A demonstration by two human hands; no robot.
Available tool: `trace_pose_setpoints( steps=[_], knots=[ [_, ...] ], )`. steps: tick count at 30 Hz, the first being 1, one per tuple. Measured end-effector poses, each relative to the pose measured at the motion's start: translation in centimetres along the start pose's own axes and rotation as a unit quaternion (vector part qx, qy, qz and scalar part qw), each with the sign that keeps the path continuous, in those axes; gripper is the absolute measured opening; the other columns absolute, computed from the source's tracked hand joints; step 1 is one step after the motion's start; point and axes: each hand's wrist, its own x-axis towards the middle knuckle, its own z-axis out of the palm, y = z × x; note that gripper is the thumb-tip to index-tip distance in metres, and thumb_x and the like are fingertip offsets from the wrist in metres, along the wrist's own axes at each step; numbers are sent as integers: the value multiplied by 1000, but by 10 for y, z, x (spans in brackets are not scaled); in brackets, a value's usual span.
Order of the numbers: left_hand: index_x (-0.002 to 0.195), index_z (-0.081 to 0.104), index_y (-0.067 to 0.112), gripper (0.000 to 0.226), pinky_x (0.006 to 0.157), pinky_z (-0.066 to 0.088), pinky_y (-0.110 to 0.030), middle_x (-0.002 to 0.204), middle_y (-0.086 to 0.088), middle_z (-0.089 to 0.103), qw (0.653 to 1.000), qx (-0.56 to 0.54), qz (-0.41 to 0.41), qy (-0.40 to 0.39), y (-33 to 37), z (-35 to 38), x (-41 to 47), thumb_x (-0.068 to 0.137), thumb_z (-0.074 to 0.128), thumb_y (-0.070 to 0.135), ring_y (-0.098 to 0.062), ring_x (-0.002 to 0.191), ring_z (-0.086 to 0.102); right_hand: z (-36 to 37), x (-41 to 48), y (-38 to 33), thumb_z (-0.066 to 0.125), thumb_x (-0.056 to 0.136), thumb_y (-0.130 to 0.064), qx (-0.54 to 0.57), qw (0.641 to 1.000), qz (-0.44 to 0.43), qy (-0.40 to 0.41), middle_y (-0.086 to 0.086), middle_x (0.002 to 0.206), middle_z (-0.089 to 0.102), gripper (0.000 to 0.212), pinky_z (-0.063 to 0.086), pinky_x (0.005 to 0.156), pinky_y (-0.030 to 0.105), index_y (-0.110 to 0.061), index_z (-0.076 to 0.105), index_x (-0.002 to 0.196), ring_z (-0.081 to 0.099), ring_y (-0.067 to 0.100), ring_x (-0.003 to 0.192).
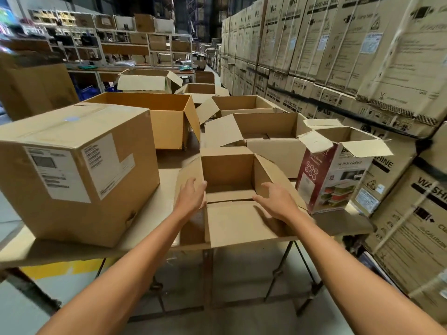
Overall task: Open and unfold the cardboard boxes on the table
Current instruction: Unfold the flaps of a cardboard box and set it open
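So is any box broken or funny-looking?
Yes. The big labelled box on the left has a small torn dent low on its near corner. It is also the only box on the table with its top shut.

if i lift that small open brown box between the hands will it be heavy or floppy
Probably light: the small open brown cardboard box looks empty inside. Its opened flaps splay outward, so they would likely flop when lifted. It rests flat on the table, so a push should slide it, not tip it.
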Motion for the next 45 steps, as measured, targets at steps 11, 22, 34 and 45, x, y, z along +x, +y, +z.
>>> trace_pose_setpoints(
  steps=[11, 22, 34, 45],
  knots=[
    [147, 40, 17, 59, 110, 34, -35, 149, -4, 44, 980, 41, 166, 105, -6, -48, -118, 98, 46, 48, -18, 136, 39, 17, -109, -60, 66, 93, -43, 139, 978, -124, 96, 3, 158, 38, 59, 31, 117, 39, -22, 49, 145, 33, 21, 146],
    [142, 49, 10, 60, 115, 33, -34, 144, -7, 50, 979, 91, 72, 169, -97, -60, -291, 94, 48, 45, -21, 135, 43, 85, -233, -52, 61, 88, -50, 230, 945, -223, 66, 1, 149, 49, 64, 32, 114, 26, -19, 50, 143, 42, 14, 139],
    [142, 49, 8, 56, 107, 21, -5, 142, -7, 51, 974, 133, -89, 163, -210, -75, -425, 96, 52, 39, -19, 131, 42, 222, -324, -61, 70, 91, -38, 182, 953, -208, -121, 5, 151, 44, 69, 36, 115, 47, -15, 41, 150, 38, 22, 141],
    [144, 46, 11, 51, 105, 21, -6, 143, -7, 48, 970, 129, -46, 199, -265, -204, -372, 99, 54, 33, -16, 134, 39, 276, -312, -202, 69, 91, -39, 219, 951, -206, -75, 1, 151, 43, 71, 40, 112, 50, -16, 38, 151, 38, 17, 141]
  ],
)
